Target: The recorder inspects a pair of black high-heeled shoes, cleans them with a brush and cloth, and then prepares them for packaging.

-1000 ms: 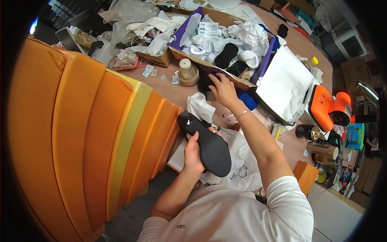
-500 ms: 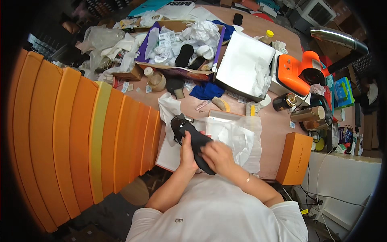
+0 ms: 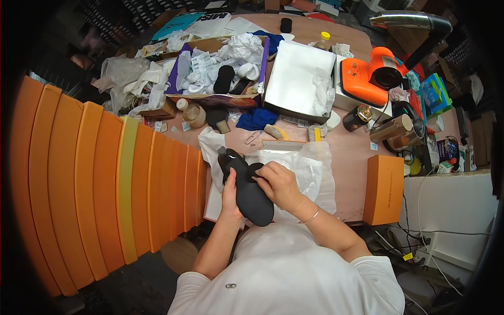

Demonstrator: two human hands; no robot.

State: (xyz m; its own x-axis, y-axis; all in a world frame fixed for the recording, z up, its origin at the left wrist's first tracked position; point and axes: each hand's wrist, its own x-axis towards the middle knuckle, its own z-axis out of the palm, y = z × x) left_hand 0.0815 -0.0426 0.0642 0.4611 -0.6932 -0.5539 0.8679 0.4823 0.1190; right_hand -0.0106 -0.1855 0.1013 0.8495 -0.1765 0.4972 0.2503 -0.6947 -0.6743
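A cluttered pinkish worktable [image 3: 357, 152] sits beside a wall of stacked orange boxes [image 3: 105, 184]. Near its front edge, the left hand [image 3: 229, 195] grips a black shoe [image 3: 247, 188] from beneath, sole up, over crumpled white wrapping paper [image 3: 299, 168]. The right hand [image 3: 277, 184] presses a small dark pad [image 3: 255, 169] against the sole, fingers curled. The work on the sole looks under way, not finished.

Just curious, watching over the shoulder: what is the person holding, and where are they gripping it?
A black shoe. The left hand grips its side near the middle; the right hand presses on top.
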